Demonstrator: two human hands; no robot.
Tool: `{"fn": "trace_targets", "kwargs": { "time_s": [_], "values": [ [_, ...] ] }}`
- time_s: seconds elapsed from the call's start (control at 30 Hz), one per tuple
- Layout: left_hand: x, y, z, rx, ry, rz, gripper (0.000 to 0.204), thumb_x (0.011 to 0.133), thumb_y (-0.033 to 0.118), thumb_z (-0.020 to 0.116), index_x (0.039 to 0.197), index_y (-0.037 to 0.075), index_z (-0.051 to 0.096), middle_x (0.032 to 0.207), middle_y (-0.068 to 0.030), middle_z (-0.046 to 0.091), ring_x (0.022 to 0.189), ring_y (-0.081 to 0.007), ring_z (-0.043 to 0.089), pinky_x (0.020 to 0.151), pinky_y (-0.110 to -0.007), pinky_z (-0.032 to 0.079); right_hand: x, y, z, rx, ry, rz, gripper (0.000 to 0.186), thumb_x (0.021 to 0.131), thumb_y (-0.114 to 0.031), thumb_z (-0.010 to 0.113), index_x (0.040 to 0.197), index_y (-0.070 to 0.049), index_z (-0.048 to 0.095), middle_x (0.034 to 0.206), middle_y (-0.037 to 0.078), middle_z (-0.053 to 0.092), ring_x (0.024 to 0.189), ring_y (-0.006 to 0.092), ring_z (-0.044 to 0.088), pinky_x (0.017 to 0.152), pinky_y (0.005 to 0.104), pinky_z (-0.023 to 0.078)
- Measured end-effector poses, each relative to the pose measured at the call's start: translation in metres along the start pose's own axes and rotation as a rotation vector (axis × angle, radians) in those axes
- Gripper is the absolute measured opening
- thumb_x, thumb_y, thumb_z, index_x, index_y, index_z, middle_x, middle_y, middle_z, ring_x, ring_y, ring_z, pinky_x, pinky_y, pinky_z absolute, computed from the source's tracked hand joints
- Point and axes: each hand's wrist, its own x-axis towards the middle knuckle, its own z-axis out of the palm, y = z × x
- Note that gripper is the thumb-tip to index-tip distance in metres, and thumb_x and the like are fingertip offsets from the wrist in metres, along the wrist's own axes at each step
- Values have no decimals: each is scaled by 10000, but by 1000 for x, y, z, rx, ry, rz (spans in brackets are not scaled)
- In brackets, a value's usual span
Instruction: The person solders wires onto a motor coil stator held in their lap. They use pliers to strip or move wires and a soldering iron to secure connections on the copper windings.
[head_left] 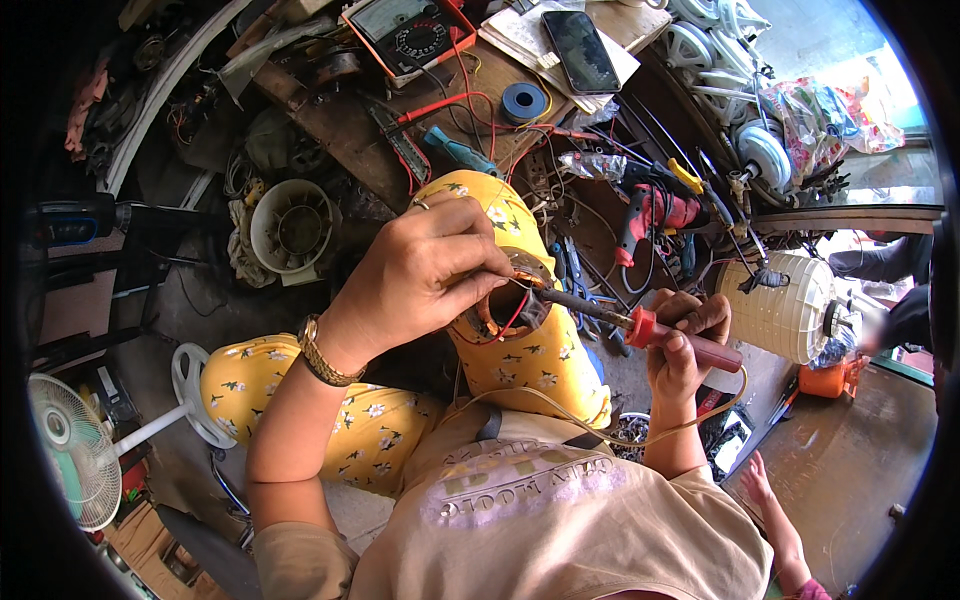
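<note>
My right hand [685, 340] is closed around the red handle of a soldering iron [590, 308], whose dark shaft points left. Its tip meets a motor stator [488, 312], a ring with copper windings, resting on my yellow flowered trouser leg [500, 375]. With fingertips pinched at the stator's upper rim, my left hand [440, 262] grips what looks like a thin wire, right by the iron's tip. A red wire [516, 316] curves across the stator's opening. The iron's pale cord [690, 425] loops below my right wrist.
A wooden bench ahead bears an analog multimeter [410, 35], a roll of dark tape [524, 102], a phone [582, 52] and a screwdriver [460, 150]. Tools and a red power drill [650, 220] crowd the right. Fans [75, 450] stand around; another person's hand [757, 478] shows lower right.
</note>
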Motion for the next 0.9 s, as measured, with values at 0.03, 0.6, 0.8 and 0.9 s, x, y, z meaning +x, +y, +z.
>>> {"fn": "trace_targets", "kwargs": {
  "time_s": [0.03,0.6,0.8,0.9],
  "values": [
    [0,0,0,1,4,2,143,673,24,780,784,71,703,783,-37,597,774,-227,600,691,-336,487,0,0,0,1,-2,-1,385,759,-207,803,816,-90,440,675,132,566,575,166,459,581,315,376],
    [3,7,-1,35,-15,4,158,654,-4,766,778,67,697,775,-35,593,756,-220,607,698,-338,496,0,0,1,-12,14,-7,402,763,-220,803,801,-96,422,637,108,532,555,156,435,554,306,358],
    [3,8,1,45,-4,2,160,655,-7,764,780,68,701,774,-34,591,756,-218,609,698,-339,500,0,-1,2,-12,16,4,406,761,-213,805,802,-96,419,634,103,531,555,154,429,552,306,351],
    [4,9,1,46,-2,5,161,654,-7,766,779,71,702,773,-35,588,752,-218,606,695,-338,500,-1,1,1,-7,20,-5,406,762,-210,805,803,-96,417,637,105,536,555,154,430,554,304,349]
  ]
}}
